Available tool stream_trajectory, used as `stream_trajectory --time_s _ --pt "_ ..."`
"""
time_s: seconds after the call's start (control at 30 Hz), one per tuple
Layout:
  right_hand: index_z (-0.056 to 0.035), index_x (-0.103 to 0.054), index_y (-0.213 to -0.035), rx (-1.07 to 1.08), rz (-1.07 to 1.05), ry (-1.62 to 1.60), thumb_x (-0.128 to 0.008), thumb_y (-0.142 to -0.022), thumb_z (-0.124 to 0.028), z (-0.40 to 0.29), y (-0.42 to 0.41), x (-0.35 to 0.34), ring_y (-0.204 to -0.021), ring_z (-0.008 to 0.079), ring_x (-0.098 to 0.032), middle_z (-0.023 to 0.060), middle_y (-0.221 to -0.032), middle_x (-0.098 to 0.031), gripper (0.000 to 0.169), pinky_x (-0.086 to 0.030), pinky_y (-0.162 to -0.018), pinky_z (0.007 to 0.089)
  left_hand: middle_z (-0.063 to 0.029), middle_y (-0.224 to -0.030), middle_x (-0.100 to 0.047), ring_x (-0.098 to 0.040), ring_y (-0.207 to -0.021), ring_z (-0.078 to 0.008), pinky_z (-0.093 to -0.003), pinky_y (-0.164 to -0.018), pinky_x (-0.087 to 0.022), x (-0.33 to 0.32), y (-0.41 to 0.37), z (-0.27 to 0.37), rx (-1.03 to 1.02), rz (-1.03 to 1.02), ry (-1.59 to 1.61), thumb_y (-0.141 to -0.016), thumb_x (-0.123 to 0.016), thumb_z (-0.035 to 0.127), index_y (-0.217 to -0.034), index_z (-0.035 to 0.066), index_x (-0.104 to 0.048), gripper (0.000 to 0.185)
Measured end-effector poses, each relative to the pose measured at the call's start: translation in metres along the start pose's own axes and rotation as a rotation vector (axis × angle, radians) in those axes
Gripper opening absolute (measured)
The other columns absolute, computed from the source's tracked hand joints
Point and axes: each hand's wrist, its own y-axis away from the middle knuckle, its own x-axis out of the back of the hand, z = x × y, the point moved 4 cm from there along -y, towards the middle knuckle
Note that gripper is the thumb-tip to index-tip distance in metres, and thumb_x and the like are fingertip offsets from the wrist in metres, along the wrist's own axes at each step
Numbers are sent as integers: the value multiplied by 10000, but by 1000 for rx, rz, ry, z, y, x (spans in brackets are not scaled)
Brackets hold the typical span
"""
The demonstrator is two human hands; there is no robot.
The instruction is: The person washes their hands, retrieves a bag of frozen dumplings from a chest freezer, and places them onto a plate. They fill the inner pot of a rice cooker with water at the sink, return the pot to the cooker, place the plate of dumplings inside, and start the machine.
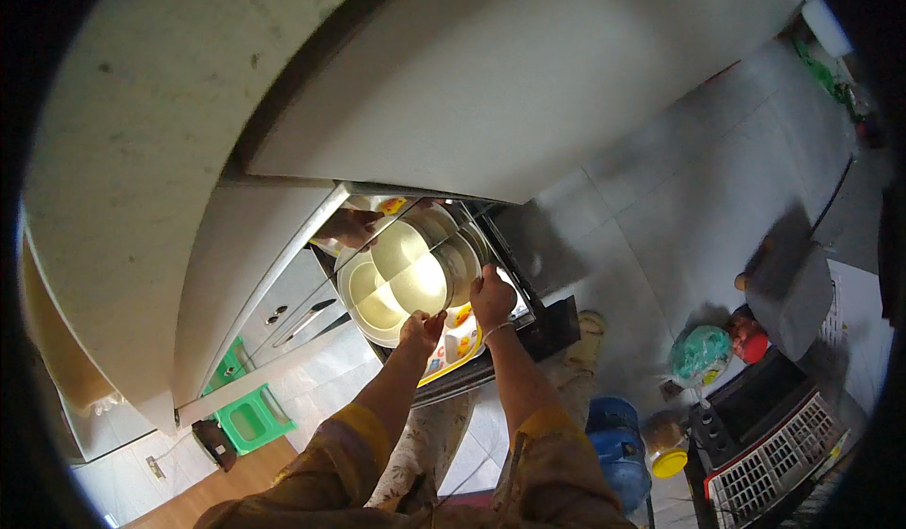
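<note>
A round, shallow metal pan (414,274) lies bright under the light in a pulled-out drawer. My left hand (425,331) pinches its near rim with thumb and fingers. On the right side, my right hand (493,297) is curled against the pan's edge, its fingertips partly hidden. Other round metalware (354,295) shows around and below the pan. A tray with a yellow rim and colourful cartoon print (460,345) sits beneath, at the near side. A glossy panel (297,302) to the left shows what looks like a hand's reflection.
A pale countertop (141,140) and a broad white panel (453,83) border the drawer. Green plastic stools (251,419) stand lower left. At right, a blue water bottle (616,451), a jar with a yellow lid (669,462) and a plastic crate (778,451) are on the floor.
</note>
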Motion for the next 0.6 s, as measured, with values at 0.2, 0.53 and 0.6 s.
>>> stream_trajectory --time_s 0.2,0.53,0.6 --pt "-94 -482 -864 22 27 -78 -591 -769 -176 5 0 2 -549 355 -592 147 -593 -568 166 -460 -494 463 -181 -902 -628 -636 -669 -212 -227 -575 -563 -13 8 -3 91 -67 -166 -812 -443 67 -1017 -117 -515 285" --pt "-72 -479 -829 16 -14 -57 -603 -735 -147 2 4 7 -541 363 -575 145 -571 -551 172 -440 -482 456 -204 -929 -625 -529 -492 -111 -156 -429 -498 -25 -4 -9 174 -290 -111 -895 -398 80 -1021 -59 -429 190" --pt "-47 -479 -790 64 17 -52 -607 -713 -121 -7 7 16 -543 362 -550 138 -561 -523 167 -417 -497 451 -215 -935 -624 -535 -503 -110 -154 -424 -492 -20 -6 -9 140 -266 -140 -892 -399 77 -1013 -63 -433 189"
